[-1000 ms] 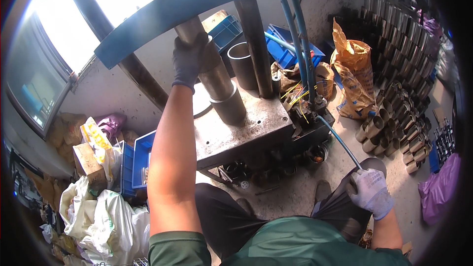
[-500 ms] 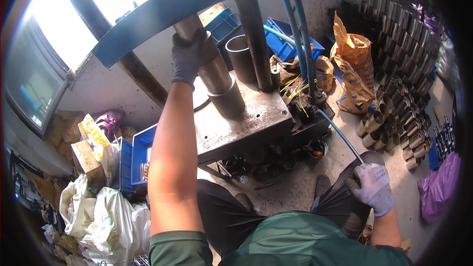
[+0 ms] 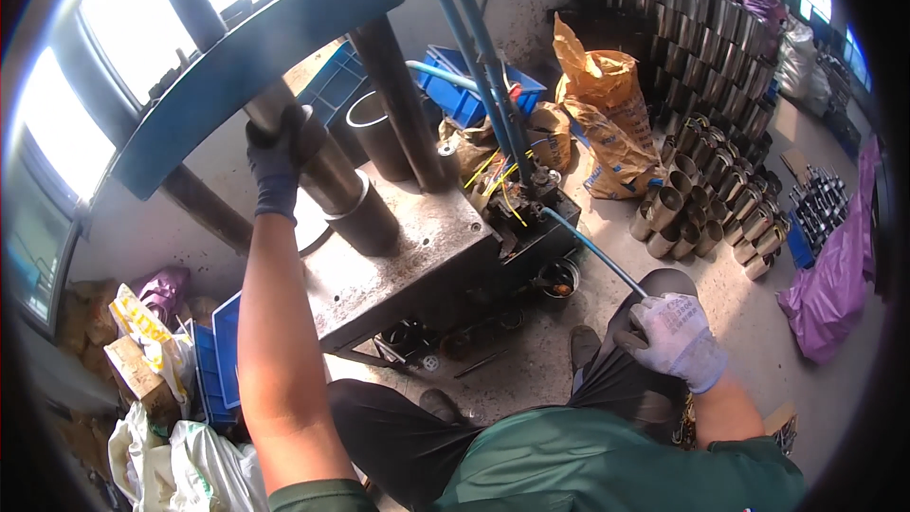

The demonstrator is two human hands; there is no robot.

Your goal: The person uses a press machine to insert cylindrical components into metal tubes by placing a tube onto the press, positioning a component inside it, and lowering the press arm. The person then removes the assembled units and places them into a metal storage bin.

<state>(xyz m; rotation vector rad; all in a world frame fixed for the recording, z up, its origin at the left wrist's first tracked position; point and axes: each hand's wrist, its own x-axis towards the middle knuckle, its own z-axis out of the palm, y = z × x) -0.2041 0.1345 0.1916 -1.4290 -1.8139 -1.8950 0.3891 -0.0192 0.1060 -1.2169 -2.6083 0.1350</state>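
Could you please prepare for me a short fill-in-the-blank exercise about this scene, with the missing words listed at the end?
1. The right hand grips a lever whose colour is ____.
2. The left hand, at the metal cylinder, wears a glove that is ____ than the right hand's.
3. In the picture, the open paper sack stands to the ____ of the metal table.
4. The plastic bag near the picture's right edge is ____.

Missing words: blue; darker; right; purple.

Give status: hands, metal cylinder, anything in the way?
Left hand at top of metal cylinder; right hand gripping blue lever. Darker sleeve directly below cylinder. Blue plate overhead; no obstruction evident.
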